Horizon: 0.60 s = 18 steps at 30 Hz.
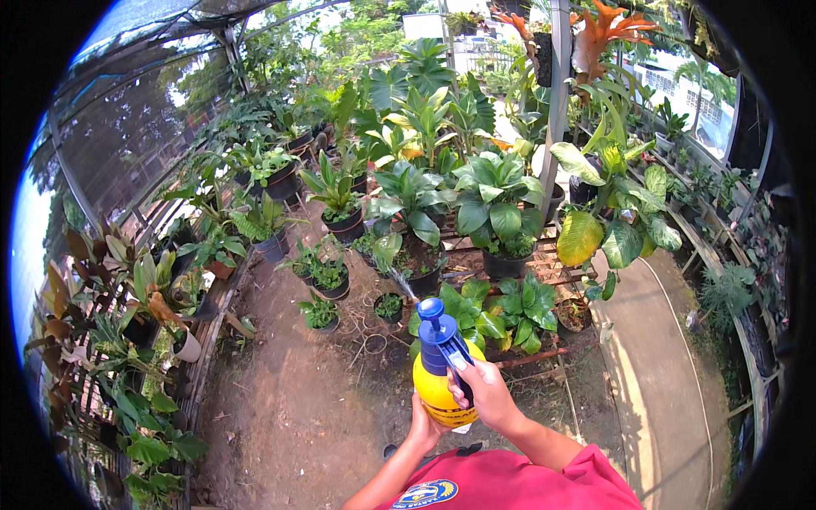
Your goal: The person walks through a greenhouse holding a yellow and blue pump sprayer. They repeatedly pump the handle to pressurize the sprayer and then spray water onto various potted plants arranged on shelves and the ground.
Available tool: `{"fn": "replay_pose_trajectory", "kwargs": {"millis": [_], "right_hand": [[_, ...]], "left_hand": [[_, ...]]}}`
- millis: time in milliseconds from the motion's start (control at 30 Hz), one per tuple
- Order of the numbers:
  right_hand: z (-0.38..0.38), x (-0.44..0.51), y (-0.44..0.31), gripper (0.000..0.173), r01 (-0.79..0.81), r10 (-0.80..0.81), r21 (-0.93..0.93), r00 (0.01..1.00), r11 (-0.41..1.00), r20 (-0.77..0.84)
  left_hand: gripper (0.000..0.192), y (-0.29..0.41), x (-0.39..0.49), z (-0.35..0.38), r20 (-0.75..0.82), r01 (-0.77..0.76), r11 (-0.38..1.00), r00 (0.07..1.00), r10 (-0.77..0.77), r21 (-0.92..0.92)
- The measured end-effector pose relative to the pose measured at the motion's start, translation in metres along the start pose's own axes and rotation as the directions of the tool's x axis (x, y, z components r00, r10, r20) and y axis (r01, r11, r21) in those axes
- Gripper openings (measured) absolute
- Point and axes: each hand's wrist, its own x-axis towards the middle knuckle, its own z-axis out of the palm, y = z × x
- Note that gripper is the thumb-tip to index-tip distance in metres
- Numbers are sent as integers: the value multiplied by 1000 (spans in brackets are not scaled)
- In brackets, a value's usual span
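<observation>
A yellow pump sprayer (440,389) with a blue top and handle is held up in front of my body. My right hand (482,390) grips its blue handle, the thumb on the trigger area. Against the lower left side of the yellow tank, my left hand (426,417) supports it from below. A fine spray of water (401,280) leaves the nozzle, up and to the left, towards a large leafy plant (411,201) in a black pot (426,280). Another broad-leaved potted plant (500,204) stands just right of it.
Small potted plants (319,312) stand on the dirt floor (274,395) at left of centre. Wooden racks (204,357) with plants line the left side. A metal post (556,108) rises right of centre, beside a concrete path (656,357). Low green plants (526,312) grow near the sprayer.
</observation>
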Motion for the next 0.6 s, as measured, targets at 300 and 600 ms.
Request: {"fn": "replay_pose_trajectory", "kwargs": {"millis": [300, 600], "right_hand": [[-44, -23, 18, 26, 36, -25, 53, 979, 998, -201], [-61, -15, 34, 30, 59, -57, -2, 954, 998, -294]], "left_hand": [[73, -36, 23, 5, -18, 323, 933, 946, -325, 160], [73, -50, 47, -3, 46, 371, 914, 923, -382, 162]]}}
